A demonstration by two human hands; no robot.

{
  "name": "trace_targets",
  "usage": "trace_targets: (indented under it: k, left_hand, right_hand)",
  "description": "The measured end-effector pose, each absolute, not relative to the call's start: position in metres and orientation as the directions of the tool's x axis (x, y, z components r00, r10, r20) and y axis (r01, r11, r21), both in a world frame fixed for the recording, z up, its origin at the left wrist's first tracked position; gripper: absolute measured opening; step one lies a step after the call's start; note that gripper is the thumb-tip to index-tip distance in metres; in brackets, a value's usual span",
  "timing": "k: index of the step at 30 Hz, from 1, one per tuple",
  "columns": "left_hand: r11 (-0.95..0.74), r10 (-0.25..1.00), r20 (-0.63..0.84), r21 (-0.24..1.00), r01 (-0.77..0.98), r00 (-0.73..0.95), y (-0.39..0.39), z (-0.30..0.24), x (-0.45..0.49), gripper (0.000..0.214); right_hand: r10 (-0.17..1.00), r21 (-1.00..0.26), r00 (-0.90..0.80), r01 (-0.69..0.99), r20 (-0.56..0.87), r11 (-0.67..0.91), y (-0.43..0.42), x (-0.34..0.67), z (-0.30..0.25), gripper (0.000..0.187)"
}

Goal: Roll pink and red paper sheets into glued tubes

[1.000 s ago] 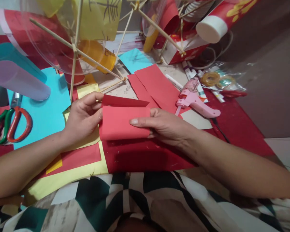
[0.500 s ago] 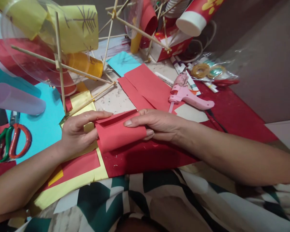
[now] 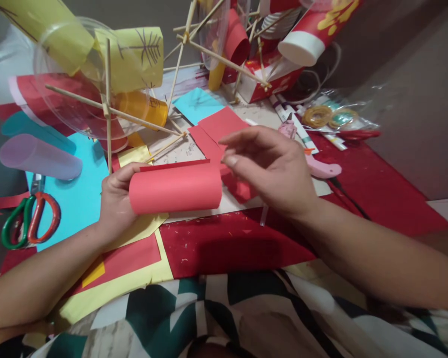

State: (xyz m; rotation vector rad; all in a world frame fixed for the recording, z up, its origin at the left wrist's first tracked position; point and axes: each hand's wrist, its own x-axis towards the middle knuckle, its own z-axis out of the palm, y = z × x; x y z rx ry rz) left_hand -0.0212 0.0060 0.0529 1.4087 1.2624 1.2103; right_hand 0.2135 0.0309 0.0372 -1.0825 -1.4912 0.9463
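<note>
Currently, the left hand (image 3: 115,201) grips the red paper roll (image 3: 175,191) by its left end, presumably to keep it curled, while the right hand (image 3: 278,171), loosely bent and apparently empty, hangs just beside the other end, partly hiding the pink glue gun (image 3: 324,168).

Lighting: dim, muted indoor light, source out of frame; soft dark shadow on the red surface (image 3: 224,261) below the red paper roll (image 3: 175,189); small glints on the clear plastic bag (image 3: 368,119); grey wall (image 3: 406,94) murky; fine detail soft, wide-angle stretching towards the edges.
</note>
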Motion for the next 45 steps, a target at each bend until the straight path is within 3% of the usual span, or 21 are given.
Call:
trace_targets:
  k: [2, 4, 8, 10, 13, 16, 20, 25, 30, 35, 45]
  left_hand:
    - [-0.068, 0.998, 0.066, 0.991, 0.114, 0.025, 0.008, 0.053, -0.020, 0.027]
    - [-0.046, 0.998, 0.042, 0.995, 0.086, 0.040, 0.010, 0.052, -0.019, 0.025]
    - [-0.008, 0.998, 0.005, 0.999, 0.036, 0.070, 0.010, 0.050, -0.016, 0.024]
    - [0.003, 0.998, -0.005, 1.000, 0.022, 0.069, 0.011, 0.048, -0.015, 0.024]
    - [0.025, 0.996, -0.025, 1.000, -0.003, 0.087, 0.012, 0.043, -0.018, 0.024]
    - [0.054, 0.991, -0.048, 0.998, -0.040, 0.126, 0.013, 0.037, -0.021, 0.025]
    - [0.063, 0.988, -0.058, 0.998, -0.029, 0.146, 0.015, 0.034, -0.022, 0.025]
    - [0.083, 0.990, -0.071, 0.992, -0.091, 0.126, 0.011, 0.036, -0.015, 0.014]
    - [0.135, 0.984, -0.119, 0.984, -0.118, 0.135, 0.005, 0.036, -0.013, 0.011]
    - [0.130, 0.978, -0.098, 0.977, -0.172, 0.181, -0.002, 0.036, -0.016, 0.008]
    - [0.108, 0.965, -0.077, 0.988, -0.110, 0.250, -0.001, 0.040, -0.022, 0.016]
  right_hand:
    - [0.913, -0.890, -0.175, 0.217, 0.369, 0.401, 0.029, 0.213, 0.034, 0.031]
    - [0.858, -0.814, -0.252, 0.282, 0.448, 0.508, 0.027, 0.213, 0.032, 0.033]
    - [0.793, -0.696, -0.298, 0.380, 0.531, 0.609, 0.028, 0.214, 0.030, 0.008]
    - [0.801, -0.705, -0.297, 0.380, 0.520, 0.598, 0.029, 0.214, 0.031, 0.010]
    - [0.853, -0.786, -0.276, 0.338, 0.442, 0.517, 0.030, 0.212, 0.032, 0.011]
    - [0.931, -0.899, -0.263, 0.289, 0.254, 0.328, 0.032, 0.209, 0.032, 0.008]
    - [0.955, -0.946, -0.276, 0.268, 0.106, 0.182, 0.036, 0.207, 0.028, 0.002]
    - [0.960, -0.968, -0.274, 0.224, 0.047, 0.111, 0.035, 0.207, 0.027, 0.039]
    - [0.934, -0.985, -0.333, 0.152, -0.130, -0.083, 0.029, 0.205, 0.030, 0.007]
    - [0.911, -0.959, -0.302, 0.060, -0.282, -0.277, 0.030, 0.206, 0.021, 0.020]
    - [0.933, -0.968, -0.258, 0.057, -0.251, -0.245, 0.032, 0.206, 0.012, 0.028]
